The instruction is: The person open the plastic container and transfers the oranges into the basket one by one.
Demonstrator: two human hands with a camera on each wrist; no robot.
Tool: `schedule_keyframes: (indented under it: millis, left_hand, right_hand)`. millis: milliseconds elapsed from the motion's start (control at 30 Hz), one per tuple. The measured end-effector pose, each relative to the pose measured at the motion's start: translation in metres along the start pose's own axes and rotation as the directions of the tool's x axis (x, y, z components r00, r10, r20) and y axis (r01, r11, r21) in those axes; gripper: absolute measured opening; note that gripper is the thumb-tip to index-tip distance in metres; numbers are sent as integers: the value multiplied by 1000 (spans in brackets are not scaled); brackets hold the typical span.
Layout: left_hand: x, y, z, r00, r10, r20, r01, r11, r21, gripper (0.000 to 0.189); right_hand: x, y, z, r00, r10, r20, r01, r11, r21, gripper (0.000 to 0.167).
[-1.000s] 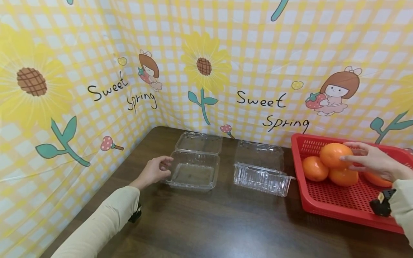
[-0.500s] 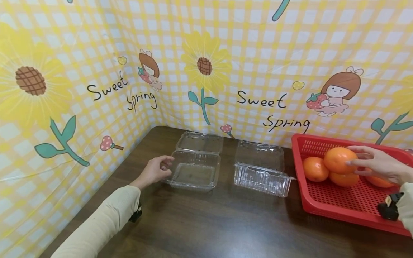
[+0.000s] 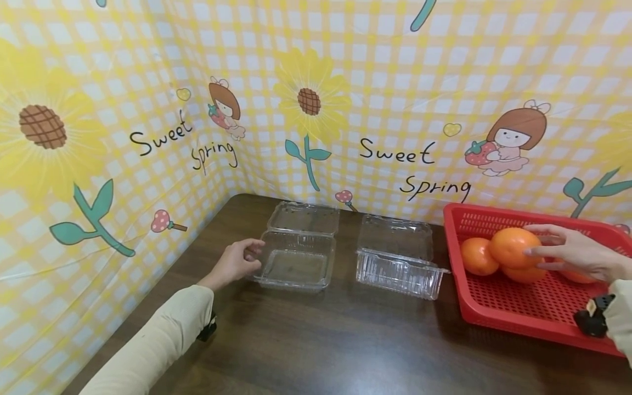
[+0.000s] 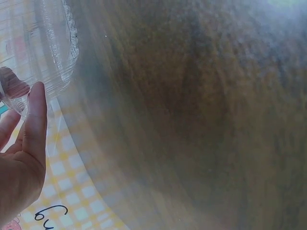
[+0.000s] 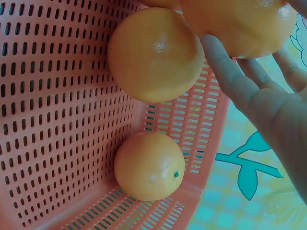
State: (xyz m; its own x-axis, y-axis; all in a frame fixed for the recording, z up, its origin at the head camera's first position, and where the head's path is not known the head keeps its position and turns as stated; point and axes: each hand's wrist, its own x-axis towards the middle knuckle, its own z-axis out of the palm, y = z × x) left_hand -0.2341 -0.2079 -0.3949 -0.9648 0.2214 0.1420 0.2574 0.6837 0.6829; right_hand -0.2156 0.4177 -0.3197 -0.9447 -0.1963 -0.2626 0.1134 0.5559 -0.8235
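At the left of the table, my left hand [image 3: 236, 262] holds the near left rim of an open clear plastic container [image 3: 297, 263]. In the left wrist view, one digit lies along the container's clear wall [image 4: 53, 52] and another shows through the plastic. To the right, my right hand [image 3: 575, 251] grips an orange [image 3: 513, 247] by its right side, over the red basket [image 3: 494, 318]. Another orange [image 3: 478, 257] sits left of it, one [image 3: 524, 274] lies partly hidden below it, and one more [image 3: 579, 276] shows beneath my hand.
A second clear container [image 3: 399, 274], its lid [image 3: 395, 236] folded back, stands between the first container and the basket. All stand on a dark wooden table [image 3: 316, 334]. A yellow checked cloth [image 3: 385, 82] rises behind and at the left.
My right hand and the gripped orange have moved slightly down and to the right within the basket. My left hand stays at the container's rim. The head view has shifted a little.
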Motion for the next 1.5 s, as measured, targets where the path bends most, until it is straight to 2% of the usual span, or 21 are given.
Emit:
schedule_keyframes:
  millis: [100,267,467,633,900,1133,1400,1500]
  left_hand:
    - [0,0,0,1000,-1,0,1,1000,-1,44]
    - [0,0,-1,1000,-1,-3,1,1000,1,43]
    - [-1,0,0,1000,2,2,-2,1000,4,43]
    - [-1,-2,0,1000,-7,6,7,1000,3,43]
    - [-2,-1,1,1000,3,-7,-3,1000,6,43]
    - [0,1,-1,1000,11,10,-11,1000,22,43]
    - [1,1,-2,999,38,38,-41,997,71,43]
    - [2,1,-2,998,49,42,-53,994,93,43]
  right_hand:
    - [0,-5,2,1000,-1,9,1,1000,-10,60]
    - [2,-12,4,999,4,53,-5,1000,18,64]
    - [2,-11,3,994,-30,105,14,989,146,32]
    - [3,-15,2,989,-41,140,11,978,210,26]
    - [2,-20,4,996,-9,89,-7,983,185,31]
    - [-3,-18,4,996,-35,82,28,996,90,54]
    - [-8,-22,7,996,-58,65,60,998,-29,58]
    - [-9,-25,9,996,-79,48,81,996,-38,53]
